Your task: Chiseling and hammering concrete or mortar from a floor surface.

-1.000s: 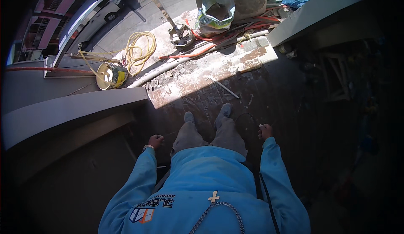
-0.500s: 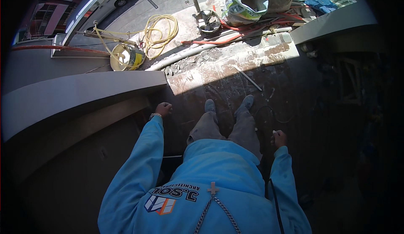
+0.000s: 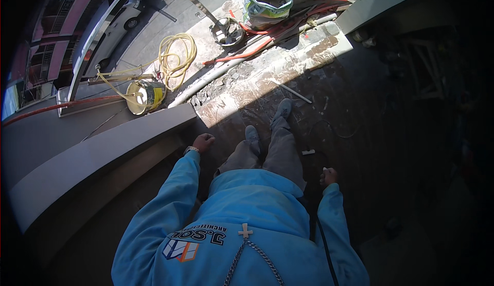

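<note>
My left hand [image 3: 204, 142] hangs beside my left leg, just right of the edge of a grey low wall [image 3: 128, 130]. Its fingers are loosely curled and nothing shows in them. On the other side, my right hand [image 3: 328, 177] hangs away from my hip with the fingers closed. A small pale spot shows at its fingertips, too small to name. Below it, a dark cable [image 3: 323, 234] runs along my right sleeve. A small white piece [image 3: 308, 152] lies on the dark floor between my right leg and right hand.
Ahead is a sunlit, dusty threshold [image 3: 226, 103] with rubble, a white pipe [image 3: 206, 83] and red hoses [image 3: 242, 55]. A thin pale stick [image 3: 294, 92] lies on the floor. Buckets [image 3: 146, 96], a coiled yellow hose [image 3: 177, 59] and an open bag [image 3: 267, 3] stand beyond.
I have stepped forward, my right foot now ahead of the left. The view has turned, and the threshold appears tilted and nearer. Both hands still hang at my sides.
</note>
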### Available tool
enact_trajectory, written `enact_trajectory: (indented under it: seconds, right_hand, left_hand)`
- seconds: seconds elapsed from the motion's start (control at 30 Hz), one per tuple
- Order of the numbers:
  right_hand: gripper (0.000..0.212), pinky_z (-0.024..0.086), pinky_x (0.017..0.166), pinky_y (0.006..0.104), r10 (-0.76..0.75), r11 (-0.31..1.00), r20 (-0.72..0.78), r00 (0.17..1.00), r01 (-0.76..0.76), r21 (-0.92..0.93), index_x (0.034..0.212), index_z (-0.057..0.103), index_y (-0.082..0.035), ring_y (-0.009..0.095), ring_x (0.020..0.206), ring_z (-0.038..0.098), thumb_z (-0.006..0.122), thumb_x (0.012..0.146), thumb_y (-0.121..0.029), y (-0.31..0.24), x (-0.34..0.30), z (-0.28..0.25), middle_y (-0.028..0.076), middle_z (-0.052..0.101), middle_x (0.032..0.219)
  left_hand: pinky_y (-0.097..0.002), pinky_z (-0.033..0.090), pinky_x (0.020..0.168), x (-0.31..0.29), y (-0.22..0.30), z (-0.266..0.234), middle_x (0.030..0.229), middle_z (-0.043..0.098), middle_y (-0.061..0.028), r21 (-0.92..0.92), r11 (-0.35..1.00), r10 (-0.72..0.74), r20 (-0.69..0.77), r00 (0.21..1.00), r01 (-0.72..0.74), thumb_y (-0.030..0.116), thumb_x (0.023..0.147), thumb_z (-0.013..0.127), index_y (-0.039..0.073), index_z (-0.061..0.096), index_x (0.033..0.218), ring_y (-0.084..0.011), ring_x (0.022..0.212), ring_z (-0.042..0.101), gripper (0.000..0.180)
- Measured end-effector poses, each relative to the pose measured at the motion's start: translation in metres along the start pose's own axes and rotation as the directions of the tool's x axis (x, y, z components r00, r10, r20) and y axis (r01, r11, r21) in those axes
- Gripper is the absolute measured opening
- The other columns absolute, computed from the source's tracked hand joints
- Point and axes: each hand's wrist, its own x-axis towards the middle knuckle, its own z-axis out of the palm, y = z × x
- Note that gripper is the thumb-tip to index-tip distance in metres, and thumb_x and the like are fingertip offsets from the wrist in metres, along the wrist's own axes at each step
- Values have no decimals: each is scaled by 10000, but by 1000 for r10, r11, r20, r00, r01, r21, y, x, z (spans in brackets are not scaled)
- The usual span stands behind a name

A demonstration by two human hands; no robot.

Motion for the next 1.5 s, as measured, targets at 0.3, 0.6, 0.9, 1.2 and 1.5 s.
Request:
enact_trajectory:
  seconds: [0.3,0.6,0.9,1.2,1.5]
  right_hand:
    - [198,421,375,303,-100,990,58,993,94,104,855,513,-70,143,447,511,562,902,-257,-116,99,-15,60,526,632]
    - [213,429,393,290,-255,924,-16,967,249,290,808,523,-59,128,441,508,580,887,-248,-185,136,-57,52,544,624]
    - [223,388,352,311,101,946,-46,994,-82,315,792,523,-62,146,402,484,596,874,-256,-46,143,-43,47,526,587]
    - [172,444,417,327,215,960,120,969,-233,157,842,563,-68,155,483,535,610,864,-232,35,226,55,62,564,659]
    - [345,463,914,435,-304,811,-115,946,194,-552,1170,580,-81,346,1056,590,540,831,-126,-119,511,123,184,620,1124]
  left_hand:
    - [-310,519,676,5,112,-19,840,675,-89,-78,996,-47,-71,996,41,203,872,609,2,639,1002,-158,736,638,241]
    - [-298,524,637,36,148,0,811,672,-90,98,990,-102,39,994,98,211,872,615,-10,642,974,-149,699,639,245]
    - [-259,461,512,156,251,72,859,673,-91,74,996,-61,254,965,43,263,896,597,13,600,1070,-147,664,637,304]
    - [-314,511,638,305,242,229,835,676,-92,221,955,73,472,878,-198,249,913,567,-6,639,999,-161,689,631,279]
    - [-282,495,580,481,167,394,848,676,-103,64,971,133,656,743,-230,335,910,566,-9,622,1010,-158,700,640,363]
